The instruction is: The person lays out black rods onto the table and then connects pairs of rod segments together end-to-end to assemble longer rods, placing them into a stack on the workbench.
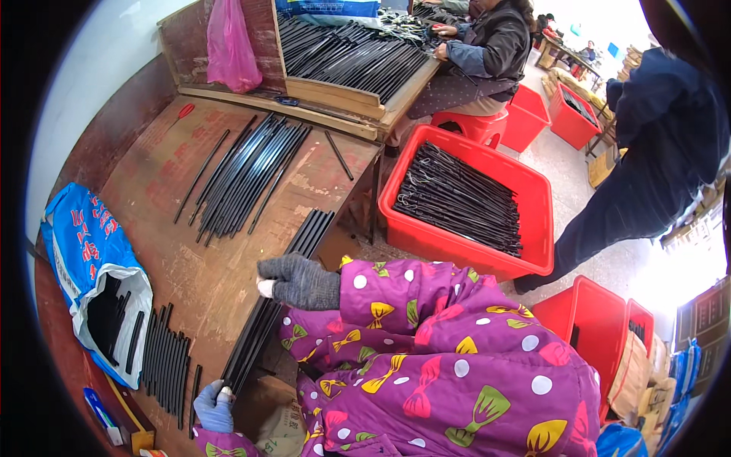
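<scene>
A bundle of thin black rods [255, 343] lies slantwise along the near edge of the wooden table. My right hand [301, 280], in a dark grey fingerless glove, is closed over the bundle's middle. At the near end, my left hand [215, 407], in a lighter grey-blue glove, grips the rods with its thumb on top. Some of its fingers are hidden underneath. Beside my left hand, a row of shorter black rods [166, 358] lies at the mouth of a blue and white sack [87, 266], which has more rods inside.
Farther up the table [145, 198] lie loose black rods [251, 175] and a single rod [339, 155]. A wooden partition [263, 46] with a pink bag [231, 46] stands behind. To the right are a red crate [464, 263] full of rods, a seated person [487, 53] and a standing person [655, 145].
</scene>
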{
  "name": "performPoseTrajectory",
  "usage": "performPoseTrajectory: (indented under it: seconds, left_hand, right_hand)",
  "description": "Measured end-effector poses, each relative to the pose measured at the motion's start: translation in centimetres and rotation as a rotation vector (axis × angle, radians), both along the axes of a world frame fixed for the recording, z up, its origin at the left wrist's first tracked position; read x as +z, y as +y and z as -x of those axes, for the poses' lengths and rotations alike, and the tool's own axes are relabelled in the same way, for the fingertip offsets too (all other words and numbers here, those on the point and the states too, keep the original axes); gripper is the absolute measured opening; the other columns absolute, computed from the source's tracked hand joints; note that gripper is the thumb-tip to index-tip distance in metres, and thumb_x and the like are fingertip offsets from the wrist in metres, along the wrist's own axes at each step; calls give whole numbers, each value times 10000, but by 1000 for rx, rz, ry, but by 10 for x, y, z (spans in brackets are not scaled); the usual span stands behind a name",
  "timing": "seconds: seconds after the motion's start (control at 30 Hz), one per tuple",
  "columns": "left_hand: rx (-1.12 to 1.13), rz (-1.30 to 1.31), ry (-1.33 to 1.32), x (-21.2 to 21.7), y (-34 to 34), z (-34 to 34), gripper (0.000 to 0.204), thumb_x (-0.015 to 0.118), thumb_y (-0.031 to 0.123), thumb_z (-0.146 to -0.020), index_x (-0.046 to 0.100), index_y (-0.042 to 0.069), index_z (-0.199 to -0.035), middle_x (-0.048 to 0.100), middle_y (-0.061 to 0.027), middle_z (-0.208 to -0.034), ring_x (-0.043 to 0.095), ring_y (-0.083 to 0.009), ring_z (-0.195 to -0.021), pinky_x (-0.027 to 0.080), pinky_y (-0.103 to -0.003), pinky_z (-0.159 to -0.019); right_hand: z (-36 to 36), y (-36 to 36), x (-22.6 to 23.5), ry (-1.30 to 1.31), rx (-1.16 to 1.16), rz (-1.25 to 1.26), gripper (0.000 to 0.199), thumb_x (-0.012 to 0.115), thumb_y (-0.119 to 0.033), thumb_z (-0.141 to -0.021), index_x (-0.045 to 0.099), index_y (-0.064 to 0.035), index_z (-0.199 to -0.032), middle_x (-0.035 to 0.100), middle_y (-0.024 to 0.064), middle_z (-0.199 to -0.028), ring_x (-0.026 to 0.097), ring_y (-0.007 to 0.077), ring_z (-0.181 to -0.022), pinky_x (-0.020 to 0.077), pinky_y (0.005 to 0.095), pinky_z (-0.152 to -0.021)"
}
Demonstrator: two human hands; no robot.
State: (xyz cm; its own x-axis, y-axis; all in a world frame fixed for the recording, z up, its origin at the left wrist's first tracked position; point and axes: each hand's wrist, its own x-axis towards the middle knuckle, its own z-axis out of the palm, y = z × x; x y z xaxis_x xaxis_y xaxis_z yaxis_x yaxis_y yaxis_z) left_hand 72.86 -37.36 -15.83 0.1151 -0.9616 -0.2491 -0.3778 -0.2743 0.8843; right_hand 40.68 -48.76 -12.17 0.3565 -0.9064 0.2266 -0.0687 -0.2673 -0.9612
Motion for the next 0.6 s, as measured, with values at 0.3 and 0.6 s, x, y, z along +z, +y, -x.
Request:
performPoseTrajectory:
  seconds: [0.3, 0.6]
  left_hand:
    - [15, -121, -30, -16, 8, -38, 197, 525, 51, -790, 538, -58, -953, 603, -98, -745, 478, -69, -493, 374, -179, -420]
    - [78, -103, 182, -21, 21, -47, 168, 523, 37, -790, 534, -38, -940, 610, -113, -767, 487, -83, -468, 361, -174, -361]
  right_hand:
    - [24, -16, -8, -121, -9, -174, 144, 550, -182, -787, 543, -39, -796, 492, -9, -550, 491, 78, -490, 386, 247, -444]
    - [28, -19, -22, -140, -73, -300, 142, 574, -157, -776, 557, -26, -829, 523, -2, -569, 504, 79, -485, 393, 240, -435]
